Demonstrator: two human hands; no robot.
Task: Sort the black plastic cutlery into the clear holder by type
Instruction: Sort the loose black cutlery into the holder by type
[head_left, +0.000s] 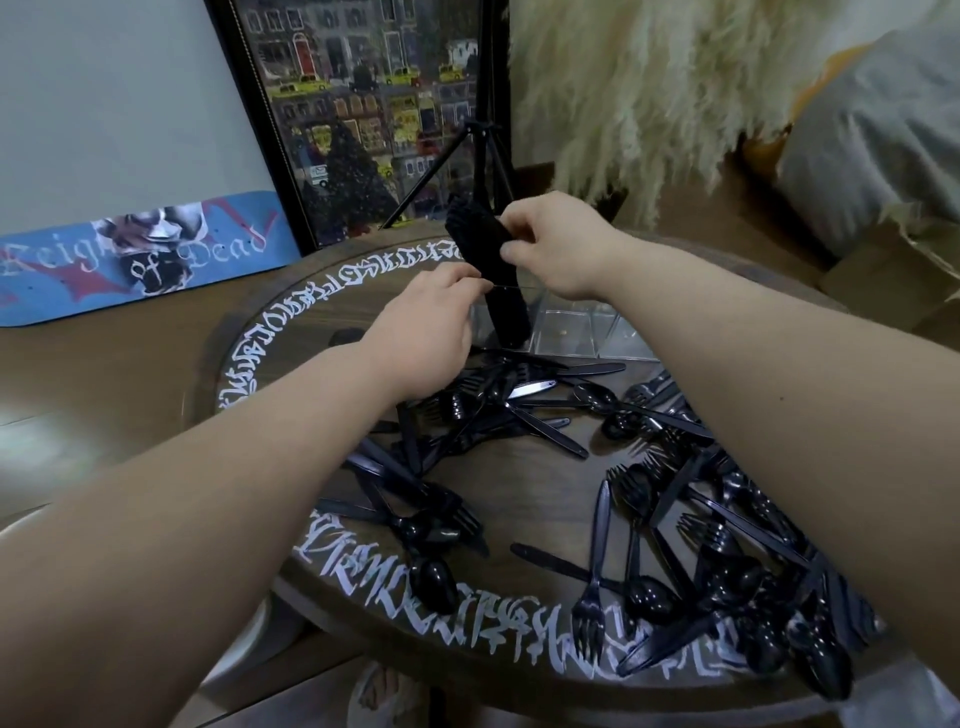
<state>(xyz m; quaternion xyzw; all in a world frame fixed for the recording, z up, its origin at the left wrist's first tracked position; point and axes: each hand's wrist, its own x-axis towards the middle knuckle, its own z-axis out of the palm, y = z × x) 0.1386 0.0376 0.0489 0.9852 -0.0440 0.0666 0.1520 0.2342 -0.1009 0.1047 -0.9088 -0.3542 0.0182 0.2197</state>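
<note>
Right hand (550, 244) gripping fork stack (485, 260) above clear holder (571, 327); left hand (426, 322) pinching holder rim; loose cutlery (675, 519) crowding table (519, 499) nearside.

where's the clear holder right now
In the head view the clear holder sits at the far side of the round table, just beyond the loose cutlery pile, under the right hand with a bundle of forks standing in its left end.

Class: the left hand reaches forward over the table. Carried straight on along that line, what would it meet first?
Probably the bundle of black cutlery standing in the clear holder; the left hand already looks nearly against it, though depth is unclear.
</note>
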